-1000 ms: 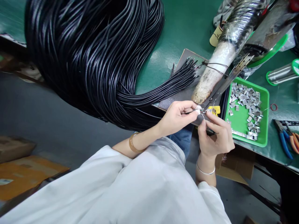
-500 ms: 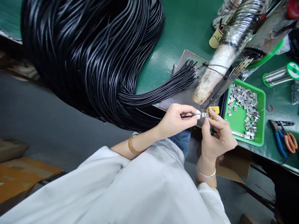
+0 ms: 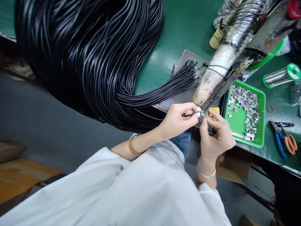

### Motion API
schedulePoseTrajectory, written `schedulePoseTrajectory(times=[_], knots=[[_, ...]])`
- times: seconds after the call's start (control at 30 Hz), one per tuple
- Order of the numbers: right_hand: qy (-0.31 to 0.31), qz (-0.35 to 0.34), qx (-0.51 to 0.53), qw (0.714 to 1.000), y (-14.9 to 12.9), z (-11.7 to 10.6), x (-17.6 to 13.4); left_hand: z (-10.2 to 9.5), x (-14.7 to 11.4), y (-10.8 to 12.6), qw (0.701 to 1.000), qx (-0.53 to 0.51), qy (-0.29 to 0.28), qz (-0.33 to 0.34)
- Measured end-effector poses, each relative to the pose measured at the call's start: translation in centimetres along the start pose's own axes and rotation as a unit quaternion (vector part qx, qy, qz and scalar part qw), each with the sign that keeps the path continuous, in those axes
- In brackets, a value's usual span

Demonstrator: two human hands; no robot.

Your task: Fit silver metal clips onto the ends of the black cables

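Observation:
My left hand (image 3: 175,121) pinches the end of a black cable (image 3: 188,115), with white coverings on its thumb and forefinger tips. Fine wires at the cable's tip meet a small metal connector (image 3: 206,113). The thumb and fingers of my right hand (image 3: 215,133) close on that connector; whether the wires are joined to it is too small to tell. Just behind my right fingertips sits a yellow block (image 3: 214,115), partly hidden. To the left lies a large bundle of black cables (image 3: 101,69), its stripped ends fanned over a dark board (image 3: 182,94).
A green tray (image 3: 262,122) of loose metal connectors stands to the right. Beyond it are a solder spool (image 3: 279,78), blue-handled pliers (image 3: 281,146) and an orange-handled tool (image 3: 291,143). A wrapped duct pipe (image 3: 209,83) slants down close above my hands.
My right hand has shifted slightly left, its thumb now nearer the cable tip and left fingertips. The left hand keeps its pinch on the cable. The whole view has moved a little.

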State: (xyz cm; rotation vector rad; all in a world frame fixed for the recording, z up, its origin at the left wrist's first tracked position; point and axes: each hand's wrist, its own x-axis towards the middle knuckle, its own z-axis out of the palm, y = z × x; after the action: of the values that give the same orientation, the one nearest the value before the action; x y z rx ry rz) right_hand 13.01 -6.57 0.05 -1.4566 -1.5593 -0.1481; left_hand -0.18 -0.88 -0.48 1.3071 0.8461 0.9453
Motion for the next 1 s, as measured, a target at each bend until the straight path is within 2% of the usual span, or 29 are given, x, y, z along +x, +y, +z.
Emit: schedulePoseTrajectory(times=[0.17,0.4,0.7,0.9,1.0], knots=[[0.002,-0.011,0.007,1.0,-0.2,-0.1,0.3,-0.1,0.1,0.2,1.0,-0.007,-0.003,0.014],[0.009,0.034,0.021,0.999,0.4,0.1,-0.2,-0.3,0.2,0.2,0.999,0.029,-0.009,0.02],[0.011,-0.001,0.016,1.0,-0.3,0.0,0.6,-0.5,0.1,0.6,0.998,0.02,-0.023,0.05],[-0.004,-0.011,0.0,1.0,-0.1,-0.3,-0.3,-0.5,0.0,0.2,0.999,0.016,-0.037,0.015],[0.013,0.003,0.008,1.0,-0.2,-0.3,-0.5,-0.5,-0.2,0.4,0.998,0.002,-0.057,-0.004]])
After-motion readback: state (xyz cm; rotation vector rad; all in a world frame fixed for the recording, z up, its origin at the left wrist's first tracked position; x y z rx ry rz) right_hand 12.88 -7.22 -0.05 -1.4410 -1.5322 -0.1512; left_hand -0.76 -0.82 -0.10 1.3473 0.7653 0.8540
